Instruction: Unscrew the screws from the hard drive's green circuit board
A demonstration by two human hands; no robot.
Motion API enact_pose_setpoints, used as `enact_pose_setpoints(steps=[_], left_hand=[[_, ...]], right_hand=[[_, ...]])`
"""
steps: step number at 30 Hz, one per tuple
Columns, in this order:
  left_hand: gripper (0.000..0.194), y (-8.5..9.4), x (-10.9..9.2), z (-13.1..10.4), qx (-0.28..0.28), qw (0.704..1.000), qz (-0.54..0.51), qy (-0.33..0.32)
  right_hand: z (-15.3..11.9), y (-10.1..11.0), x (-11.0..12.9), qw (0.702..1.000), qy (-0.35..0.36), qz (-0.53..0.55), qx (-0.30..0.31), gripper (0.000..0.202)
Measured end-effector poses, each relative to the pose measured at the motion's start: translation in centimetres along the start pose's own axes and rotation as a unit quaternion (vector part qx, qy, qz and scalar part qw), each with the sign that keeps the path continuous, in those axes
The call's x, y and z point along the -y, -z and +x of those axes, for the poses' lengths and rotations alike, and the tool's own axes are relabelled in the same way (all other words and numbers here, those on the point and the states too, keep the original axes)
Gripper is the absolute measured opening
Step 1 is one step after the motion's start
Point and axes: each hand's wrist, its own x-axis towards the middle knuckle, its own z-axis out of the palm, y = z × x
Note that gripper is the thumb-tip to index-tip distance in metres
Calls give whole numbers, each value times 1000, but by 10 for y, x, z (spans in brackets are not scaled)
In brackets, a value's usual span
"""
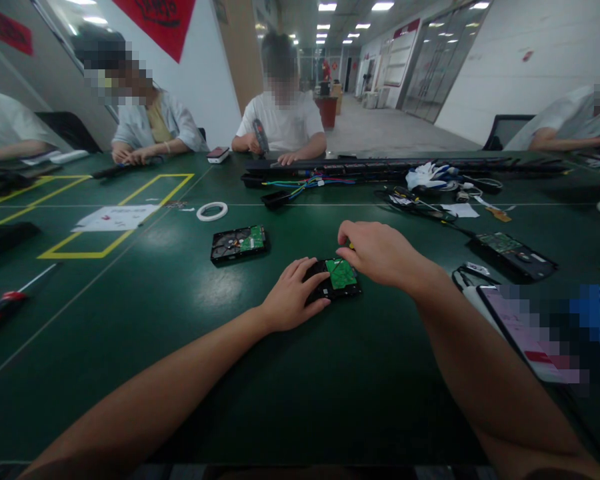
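Observation:
A hard drive [343, 275] lies on the green table with its circuit board facing up. My left hand [293, 297] holds it by its left end, thumb along the near edge and fingers over the top and far side. Above the drive's right part, my right hand [373, 253] is closed on a small screwdriver [351, 247]. Only a bit of yellow handle and a thin shaft angled down to the circuit board show; the fingers hide the rest. A second hard drive [239, 244] rests to the left, beyond my left hand.
A third drive [513, 255] and a phone [530, 333] lie at right. Cables [415, 203] and white gloves [433, 176] sit further back. At left are a red-black screwdriver [3, 310], paper [115, 217] and a tape roll [213, 211]. Several people sit around the table.

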Motion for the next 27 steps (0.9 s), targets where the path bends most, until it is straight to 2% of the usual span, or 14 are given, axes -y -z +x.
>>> enact_pose_setpoints(steps=[7,15,19,24,27], left_hand=[[59,-2,0,0,-2,1000,3,-3],[59,0,-1,0,5,1000,6,-2],[60,1,-1,0,7,1000,4,-1],[60,0,0,0,10,1000,7,2],[60,0,0,0,5,1000,1,2]], right_hand=[[-1,-4,-5,996,83,37,-2,17],[-2,1,3,1000,-11,-27,7,24],[0,1,-3,1000,21,17,-5,16],[-1,1,-6,991,93,95,-8,19],[-2,1,0,991,91,94,5,19]])
